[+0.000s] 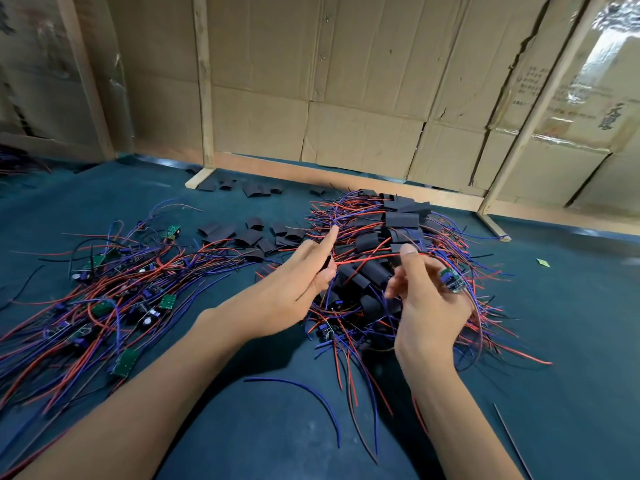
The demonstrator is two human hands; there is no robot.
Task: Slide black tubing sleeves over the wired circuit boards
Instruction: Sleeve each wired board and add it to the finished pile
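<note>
1. Circuit board (451, 280), green with wires, sits pinched in the right hand (429, 306).
2. Left hand (304, 275) pinches a black sleeve (327, 266).
3. Next, I think: poke the red wire (367, 259) through.

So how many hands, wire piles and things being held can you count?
Hands: 2, the left hand and the right hand
Wire piles: 2, the bare-board pile and the sleeved pile
Circuit board held by the right hand: 1
Black sleeve pinched by the left hand: 1
Total: 6
</note>
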